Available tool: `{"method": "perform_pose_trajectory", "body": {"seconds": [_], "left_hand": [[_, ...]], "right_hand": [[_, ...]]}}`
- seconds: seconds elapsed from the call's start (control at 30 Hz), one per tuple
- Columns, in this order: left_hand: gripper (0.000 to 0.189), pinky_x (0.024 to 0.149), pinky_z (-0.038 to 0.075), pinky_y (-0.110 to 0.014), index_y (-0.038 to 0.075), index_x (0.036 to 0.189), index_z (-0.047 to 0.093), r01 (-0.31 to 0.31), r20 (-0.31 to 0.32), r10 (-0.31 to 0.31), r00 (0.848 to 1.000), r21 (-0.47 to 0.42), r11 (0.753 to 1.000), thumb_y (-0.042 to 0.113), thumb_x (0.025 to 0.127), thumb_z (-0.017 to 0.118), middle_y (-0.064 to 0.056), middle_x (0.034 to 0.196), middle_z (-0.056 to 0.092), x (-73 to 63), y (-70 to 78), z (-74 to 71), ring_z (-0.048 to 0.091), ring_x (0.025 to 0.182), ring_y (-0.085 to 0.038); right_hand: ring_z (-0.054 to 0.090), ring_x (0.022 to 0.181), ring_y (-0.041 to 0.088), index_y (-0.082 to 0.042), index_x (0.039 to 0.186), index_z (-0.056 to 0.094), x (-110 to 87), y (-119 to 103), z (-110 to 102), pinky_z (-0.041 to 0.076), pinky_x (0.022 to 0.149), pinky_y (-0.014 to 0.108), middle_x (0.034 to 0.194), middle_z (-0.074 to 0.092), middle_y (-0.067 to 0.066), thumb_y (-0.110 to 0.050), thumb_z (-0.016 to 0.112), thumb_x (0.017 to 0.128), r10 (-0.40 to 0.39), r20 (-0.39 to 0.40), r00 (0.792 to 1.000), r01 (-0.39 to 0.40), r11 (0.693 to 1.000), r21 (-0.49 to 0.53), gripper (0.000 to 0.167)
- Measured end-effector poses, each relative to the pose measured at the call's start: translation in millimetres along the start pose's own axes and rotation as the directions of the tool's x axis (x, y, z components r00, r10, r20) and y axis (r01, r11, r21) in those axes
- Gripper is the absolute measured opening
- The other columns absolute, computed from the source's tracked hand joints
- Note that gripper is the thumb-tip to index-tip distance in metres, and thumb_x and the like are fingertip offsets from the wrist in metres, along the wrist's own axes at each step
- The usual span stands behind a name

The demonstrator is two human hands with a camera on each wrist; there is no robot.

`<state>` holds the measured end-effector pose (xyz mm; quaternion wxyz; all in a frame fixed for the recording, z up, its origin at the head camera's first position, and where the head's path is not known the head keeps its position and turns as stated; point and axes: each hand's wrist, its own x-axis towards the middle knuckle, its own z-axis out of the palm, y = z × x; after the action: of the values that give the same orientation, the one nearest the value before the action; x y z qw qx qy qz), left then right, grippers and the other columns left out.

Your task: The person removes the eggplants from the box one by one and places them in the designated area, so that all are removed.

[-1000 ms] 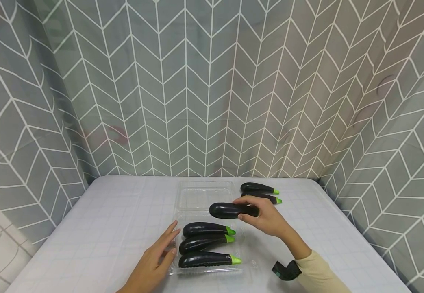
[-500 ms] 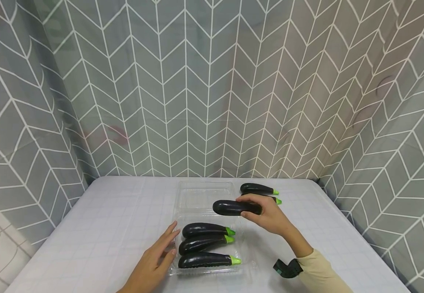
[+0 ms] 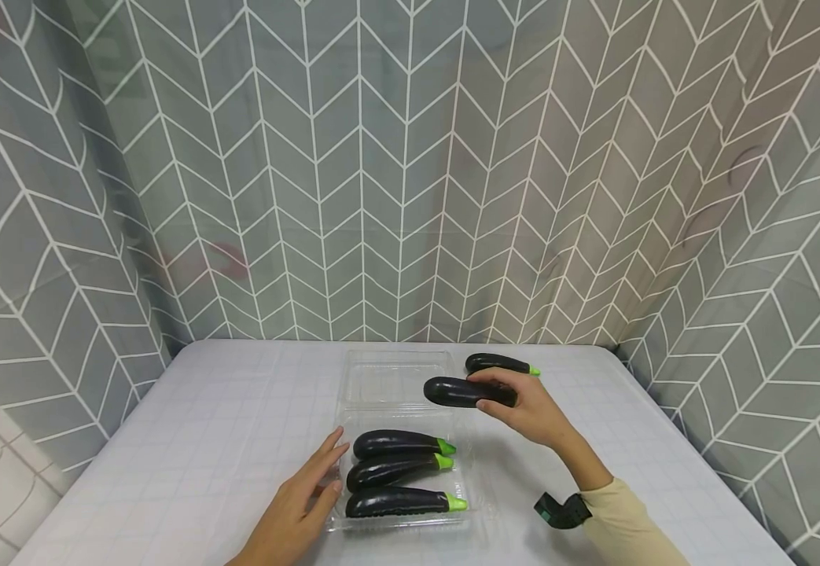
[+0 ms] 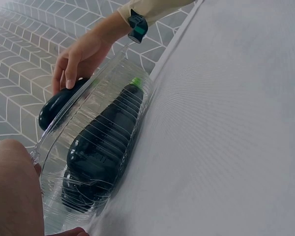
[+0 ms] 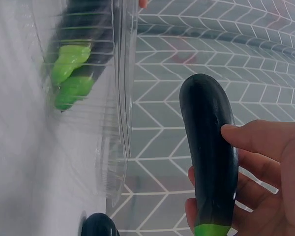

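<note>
My right hand [image 3: 526,405] grips a dark purple eggplant [image 3: 448,391] in the air, behind and right of the tray part of a clear plastic clamshell box [image 3: 469,472]. In the right wrist view, thumb and fingers wrap this eggplant [image 5: 209,147], its green stem end low in the frame. Three eggplants with green stems lie side by side in the box, the nearest eggplant [image 3: 395,501] along its front wall. My left hand [image 3: 296,499] rests against the box's left side, fingers extended. Through the ribbed wall in the left wrist view an eggplant [image 4: 105,132] shows.
The box's open lid [image 3: 395,381] lies flat behind the tray. Another eggplant [image 3: 498,363] lies at the back right of the white-covered table [image 3: 240,409], partly behind my right hand. A patterned grey curtain [image 3: 381,196] encloses the back and sides.
My right hand has carried the eggplant back and to the right, away from the box, and now covers one of the eggplants at the back right. My left hand has stayed put.
</note>
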<state>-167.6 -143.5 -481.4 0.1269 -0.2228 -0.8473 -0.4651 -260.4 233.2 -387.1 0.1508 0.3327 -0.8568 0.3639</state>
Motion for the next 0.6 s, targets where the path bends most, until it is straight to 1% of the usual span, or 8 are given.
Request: {"method": "perform_pose_trajectory", "body": {"seconds": [0.1,0.3,0.47,0.6], "left_hand": [[0.048,0.09,0.058,-0.031,0.004,0.15,0.055,0.0,0.0,0.0,1.0,-0.001,1.0,0.006,0.103,0.064,-0.005,0.165,0.036,0.0,-0.1,0.0,0.055,0.133,-0.03],[0.048,0.089,0.058,-0.031,0.003,0.149,0.055,-0.019,-0.007,0.019,1.0,0.009,1.0,0.005,0.102,0.064,-0.007,0.164,0.037,0.2,-0.3,0.1,0.057,0.131,-0.029],[0.048,0.089,0.058,-0.031,0.005,0.15,0.055,-0.012,-0.007,0.012,1.0,0.003,1.0,0.005,0.102,0.064,-0.007,0.164,0.038,0.1,-0.7,0.3,0.059,0.13,-0.028],[0.048,0.089,0.058,-0.031,0.004,0.15,0.055,-0.026,-0.012,0.026,1.0,0.005,1.0,0.005,0.102,0.064,-0.007,0.164,0.038,-0.6,-1.8,0.3,0.06,0.128,-0.029]], "right_hand": [[0.064,0.094,0.016,-0.012,0.125,0.073,-0.3,1.2,-2.3,0.055,0.075,0.032,0.125,0.07,0.005,-0.009,0.079,0.092,0.008,-0.001,1.0,-0.008,1.0,0.008,0.034],[0.064,0.089,0.016,-0.01,0.125,0.073,-0.4,5.8,-6.0,0.054,0.073,0.031,0.123,0.071,0.007,-0.009,0.079,0.092,0.005,-0.015,1.0,-0.005,1.0,0.015,0.034],[0.063,0.087,0.015,-0.009,0.124,0.073,-1.4,12.0,-9.3,0.053,0.07,0.03,0.122,0.071,0.009,-0.009,0.079,0.092,0.017,-0.025,1.0,-0.017,1.0,-0.001,0.033],[0.064,0.087,0.016,-0.009,0.125,0.073,-1.7,15.0,-12.1,0.054,0.07,0.031,0.121,0.071,0.01,-0.009,0.078,0.093,0.028,-0.034,0.999,-0.028,1.0,-0.005,0.032]]}}
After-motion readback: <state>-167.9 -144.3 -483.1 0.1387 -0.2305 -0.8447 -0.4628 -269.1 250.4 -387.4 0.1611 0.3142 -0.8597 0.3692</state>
